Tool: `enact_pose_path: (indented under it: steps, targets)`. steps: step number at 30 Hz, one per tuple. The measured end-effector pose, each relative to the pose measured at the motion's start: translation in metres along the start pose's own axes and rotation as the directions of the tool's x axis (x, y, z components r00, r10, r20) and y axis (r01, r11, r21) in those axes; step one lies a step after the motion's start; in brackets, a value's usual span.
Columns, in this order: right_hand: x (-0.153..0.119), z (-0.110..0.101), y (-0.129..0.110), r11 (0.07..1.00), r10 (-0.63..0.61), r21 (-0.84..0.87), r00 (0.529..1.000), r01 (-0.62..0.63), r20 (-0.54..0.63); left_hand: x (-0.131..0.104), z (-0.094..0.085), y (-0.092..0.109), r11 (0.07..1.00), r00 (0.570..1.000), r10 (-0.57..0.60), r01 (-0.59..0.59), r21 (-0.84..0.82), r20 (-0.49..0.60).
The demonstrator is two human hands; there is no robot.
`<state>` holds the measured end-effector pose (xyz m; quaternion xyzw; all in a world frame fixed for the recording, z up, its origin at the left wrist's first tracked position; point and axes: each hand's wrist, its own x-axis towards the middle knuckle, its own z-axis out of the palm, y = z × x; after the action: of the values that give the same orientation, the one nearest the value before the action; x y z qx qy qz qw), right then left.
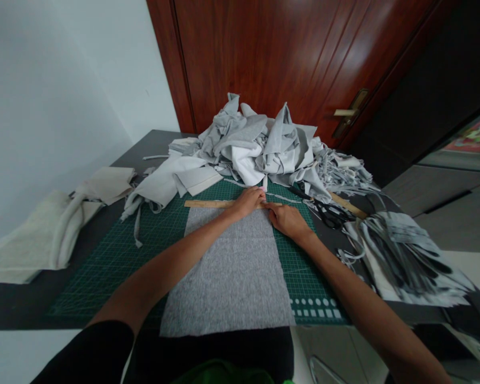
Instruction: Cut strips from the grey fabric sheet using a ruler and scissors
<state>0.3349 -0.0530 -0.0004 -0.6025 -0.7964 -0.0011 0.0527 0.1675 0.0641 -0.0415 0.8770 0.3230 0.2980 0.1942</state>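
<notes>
A piece of grey fabric (232, 266) lies flat on the green cutting mat (136, 277), its near edge reaching the table's front. Across its far edge rests a wooden ruler (206, 204). My left hand (248, 201) is closed over the ruler near its right part, around a small pink-and-white tool (264, 184) whose kind I cannot make out. Close beside it, my right hand (290, 220) has curled fingers pressing the ruler's right end down. Thin cut strips (284, 198) lie just beyond the ruler.
A large heap of grey and white fabric (248, 141) fills the table's back. Black scissors (330, 213) lie at the right, near stacked fabric pieces (412, 256). Folded cream cloth (36, 234) lies at the left. A wooden door (288, 58) stands behind.
</notes>
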Motion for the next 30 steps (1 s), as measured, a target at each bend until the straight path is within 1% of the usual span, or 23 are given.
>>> enact_pose_path:
  steps: [4, 8, 12, 15, 18, 25, 27, 30]
  targets:
    - [0.000, 0.000, 0.001, 1.000, -0.004, 0.010, 1.000, 0.004, 0.002, 0.000, -0.001, 0.000, 1.000, 1.000, 0.018, -0.018, -0.023, 0.020]
    - [-0.001, -0.003, 0.000, 1.000, -0.003, 0.006, 1.000, 0.003, 0.017, 0.002, 0.000, -0.004, 0.999, 0.999, 0.004, -0.002, -0.053, 0.042]
    - [-0.001, -0.005, -0.001, 1.000, 0.011, 0.001, 0.999, -0.011, 0.040, 0.004, 0.002, -0.009, 0.998, 0.999, -0.009, 0.012, -0.067, 0.041]
    - [-0.001, -0.004, -0.001, 1.000, -0.001, 0.016, 1.000, 0.000, 0.027, 0.007, 0.001, -0.012, 0.998, 0.999, -0.007, 0.009, -0.059, 0.046]
    - [-0.001, -0.003, 0.000, 1.000, -0.004, 0.022, 1.000, 0.004, 0.021, 0.009, -0.001, -0.011, 0.999, 0.997, -0.002, 0.006, -0.050, 0.078]
    - [-0.001, -0.003, 0.000, 1.000, 0.008, -0.015, 0.999, -0.007, 0.043, 0.007, -0.006, 0.000, 0.980, 0.987, -0.095, 0.115, -0.161, 0.126]
    - [-0.001, -0.003, 0.000, 1.000, 0.010, -0.014, 0.999, -0.009, 0.047, 0.008, -0.006, 0.000, 0.985, 0.988, -0.097, 0.113, -0.133, 0.122]
    - [-0.001, -0.004, 0.000, 1.000, 0.015, -0.012, 0.999, -0.014, 0.037, 0.009, -0.004, -0.001, 0.996, 0.993, -0.067, 0.072, -0.058, 0.095]
